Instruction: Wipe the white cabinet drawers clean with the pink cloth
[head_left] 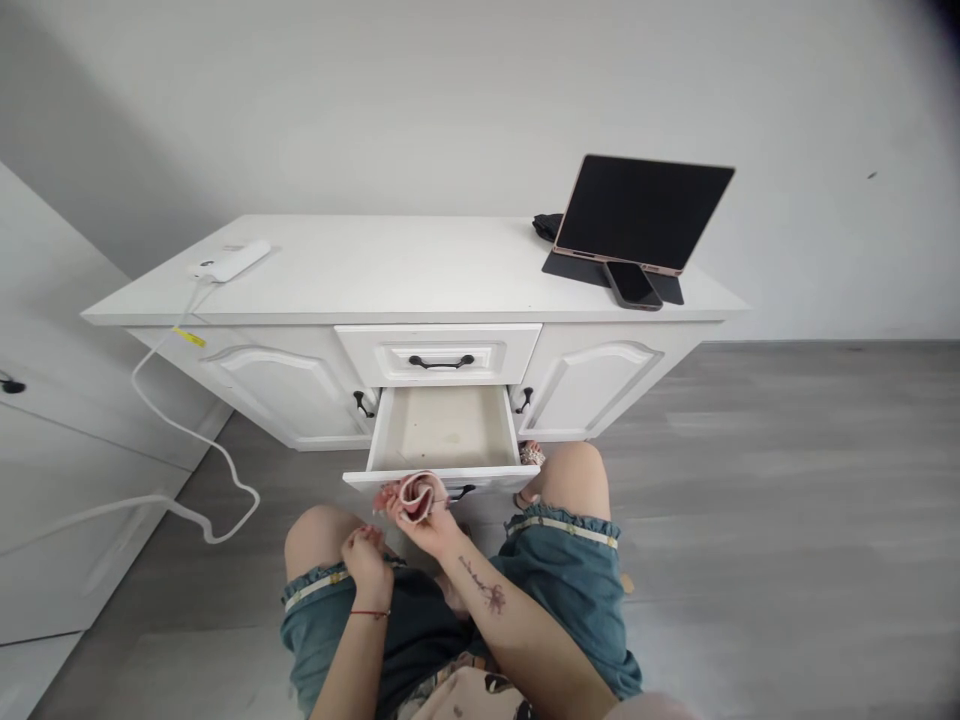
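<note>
My right hand [431, 532] is closed around a rolled pink cloth [420, 497] with a pale inner side. The roll shows its coiled end upward, just in front of the pulled-out drawer [442, 428]. My left hand [365, 555] is beside it over my left knee, fingers curled in, with nothing visible in them. It does not touch the cloth. A few small specks lie on the drawer's pale bottom. The cloth and my right hand partly cover the drawer's front panel and its black handle [461, 492].
A white cabinet [390, 265] stands against the wall, its upper drawer [439, 355] closed. On top are a propped tablet [645, 212], a phone [634, 285], a black item [547, 226] and a white power strip [238, 260]. Its cord [180, 425] hangs at left.
</note>
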